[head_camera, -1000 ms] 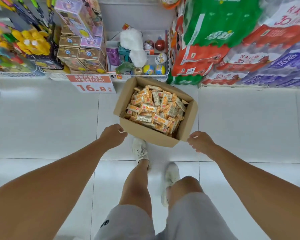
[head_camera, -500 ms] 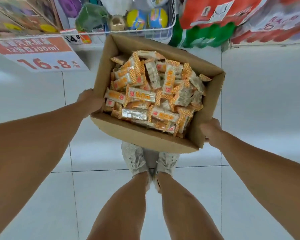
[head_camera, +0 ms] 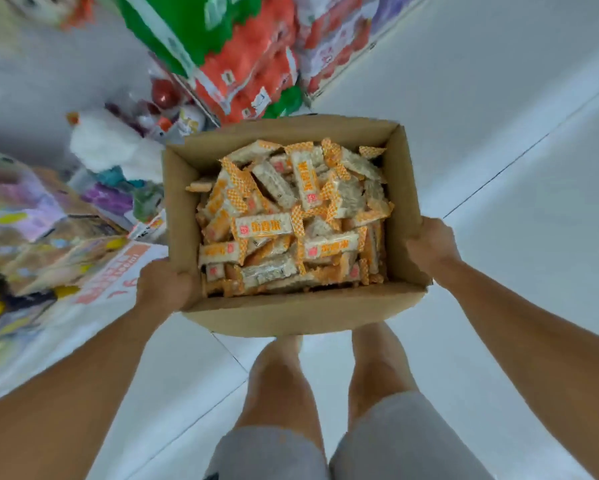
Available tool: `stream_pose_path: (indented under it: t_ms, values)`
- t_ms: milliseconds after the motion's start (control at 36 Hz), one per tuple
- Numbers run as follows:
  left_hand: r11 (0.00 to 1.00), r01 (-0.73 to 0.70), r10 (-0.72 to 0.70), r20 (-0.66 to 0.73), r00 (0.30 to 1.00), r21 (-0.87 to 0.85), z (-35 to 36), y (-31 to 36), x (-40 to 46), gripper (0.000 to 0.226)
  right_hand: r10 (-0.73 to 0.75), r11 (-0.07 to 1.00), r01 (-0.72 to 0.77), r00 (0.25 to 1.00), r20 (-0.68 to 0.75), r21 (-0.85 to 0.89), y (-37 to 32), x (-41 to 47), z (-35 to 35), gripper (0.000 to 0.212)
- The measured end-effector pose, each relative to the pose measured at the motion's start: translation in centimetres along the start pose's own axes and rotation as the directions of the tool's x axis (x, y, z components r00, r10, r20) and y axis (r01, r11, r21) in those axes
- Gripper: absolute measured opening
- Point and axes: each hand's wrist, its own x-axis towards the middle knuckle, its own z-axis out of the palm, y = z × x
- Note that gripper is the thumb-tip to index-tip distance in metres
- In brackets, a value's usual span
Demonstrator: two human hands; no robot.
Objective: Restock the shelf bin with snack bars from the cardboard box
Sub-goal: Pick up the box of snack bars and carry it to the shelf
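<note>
White floor tiles (head_camera: 498,168) are filling most of the view, and blurred shop goods are showing along the left and the top: red and green packs (head_camera: 242,53) are standing behind, a white fluffy toy (head_camera: 107,143) is lying to the left, and a red and white price sign (head_camera: 118,271) is appearing near the left wrist.

Above the floor, in front of the person's bare legs (head_camera: 325,375), the open cardboard box (head_camera: 291,313) is being carried. It is filled almost to the top with snack bars (head_camera: 291,220) in clear wrappers with orange ends (they are lying in a loose heap, pointing in many directions).

The left hand (head_camera: 163,285) is gripping the near left corner of the box, with its fingers curling around the cardboard wall. The right hand (head_camera: 429,244) is holding the right wall from outside, its fingers wrapping under or behind the edge, so I cannot see the fingertips.

A shelf bin for the bars is not clearly recognisable in the blurred shelves.
</note>
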Motion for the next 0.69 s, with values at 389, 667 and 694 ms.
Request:
stream_pose_path:
  t_ms: [389, 667, 694]
  values:
    - [0.634, -0.669, 0.607, 0.287, 0.741, 0.387, -8.0, 17.9, -15.0, 0.036, 0.538, 0.738, -0.324, 0.812, -0.226, 0.592, 15.9, -28.1, -5.2, 0.007]
    - [0.109, -0.883, 0.754, 0.541, 0.373, 0.456, 2.0, 23.4, -37.1, 0.030, 0.828, 0.321, -0.312, 0.551, -0.105, 0.894, 30.2, -45.8, 0.5, 0.009]
    - [0.061, -0.888, 0.748, 0.568, 0.343, 0.456, 3.6, 23.2, -39.4, 0.028, 0.847, 0.286, -0.303, 0.524, -0.091, 0.909, 31.6, -47.6, 1.4, 0.009]
